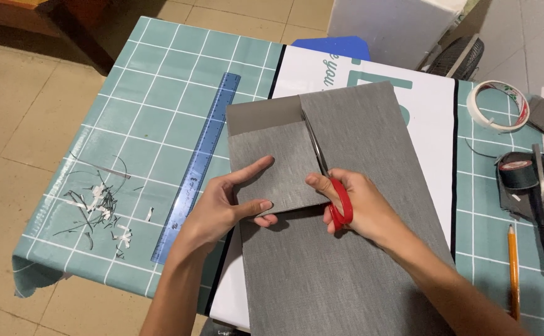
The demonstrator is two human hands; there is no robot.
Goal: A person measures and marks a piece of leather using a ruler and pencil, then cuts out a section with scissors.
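Nearest the camera, the grey sheet point(346, 261) is lying flat on a white board point(433, 124) that is covering the middle of the teal checked table point(160, 81). The left hand point(222, 202) is pinching the lower corner of the cut flap point(272, 168) between thumb and fingers, lifting it slightly off the sheet. Just beside it, the right hand point(359, 208) is closed through the red handles of the scissors point(328, 177), whose blades are pointing away along the cut line.

The cut is looking nearly finished: the slit is running most of the way up, with the blade tips close to the far edge, so only a short stretch seems left.

To the left, a blue ruler point(197, 168) is lying aslant just beside the sheet, and thin trimmings point(98, 208) are scattered near the table edge. To the right, well apart, a pencil point(513, 267), a roll of dark tape point(520, 174) and, farther off, a roll of white tape point(499, 106) are resting. Nothing is blocking the blades' path.
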